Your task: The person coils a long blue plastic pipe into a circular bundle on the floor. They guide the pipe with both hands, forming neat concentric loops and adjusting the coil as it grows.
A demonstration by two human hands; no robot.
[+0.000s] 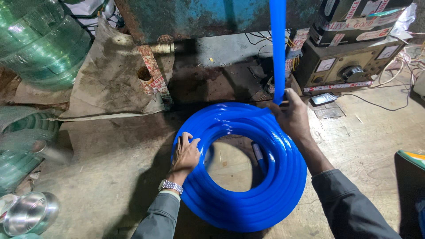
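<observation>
Glossy blue hose (248,194) lies coiled flat on the floor, one flattened strand rising toward twelve o'clock

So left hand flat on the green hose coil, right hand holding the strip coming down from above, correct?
Not quite. The head view shows the hose coil is blue, not green. The rest holds: left hand rests flat on the coil, right hand holds the blue strip coming down from above.

The glossy coiled plastic hose (248,177) is bright blue, as is the flat strip (278,48) rising at twelve o'clock. At ten o'clock, translucent hose coils (42,42) are pale green. The metal machine body (195,17) is teal with rust-brown patches. Both sleeves (349,208) are dark grey; the wristwatch (171,186) is silver.
</observation>
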